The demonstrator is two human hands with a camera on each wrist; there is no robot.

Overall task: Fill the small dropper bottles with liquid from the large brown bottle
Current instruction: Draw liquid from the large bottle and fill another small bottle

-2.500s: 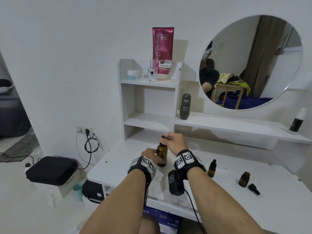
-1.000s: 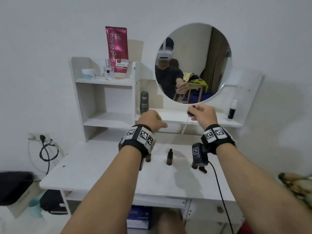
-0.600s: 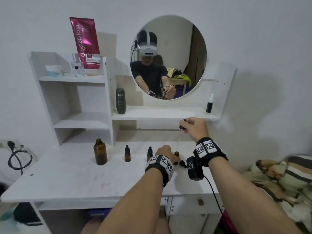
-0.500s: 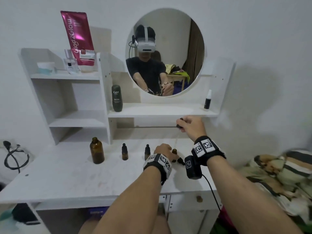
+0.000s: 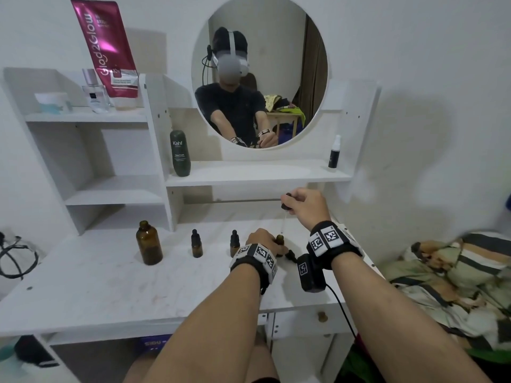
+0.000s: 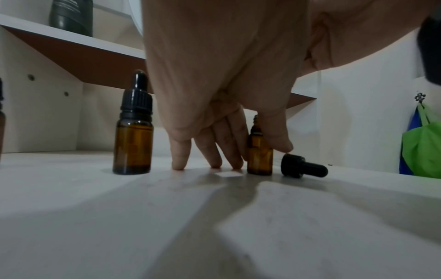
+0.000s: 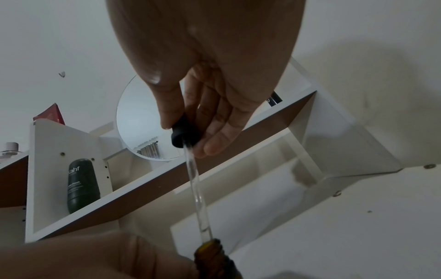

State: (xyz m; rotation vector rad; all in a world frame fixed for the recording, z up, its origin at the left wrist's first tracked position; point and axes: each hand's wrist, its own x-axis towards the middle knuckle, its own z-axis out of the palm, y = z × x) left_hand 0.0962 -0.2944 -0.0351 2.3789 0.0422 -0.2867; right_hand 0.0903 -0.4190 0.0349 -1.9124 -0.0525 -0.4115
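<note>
Large brown bottle (image 5: 149, 246) upright, uncapped, far left on desk. Two capped amber dropper bottles (image 5: 196, 243) (image 5: 234, 243) upright in a row right of it. Third small bottle (image 6: 259, 154) open, upright; its black cap (image 6: 303, 168) lying just beside. Glass pipette (image 7: 197, 190) tip at the open neck.

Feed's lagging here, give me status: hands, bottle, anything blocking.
Left hand steadies open small bottle. Right hand pinches dropper, tip at bottle mouth. Loose cap beside bottle, not blocking.

Home bedroom, white vanity table (image 5: 110, 286), round mirror (image 5: 260, 78), cosmetics tube (image 5: 106, 51), rumpled bedding (image 5: 448, 277)
</note>
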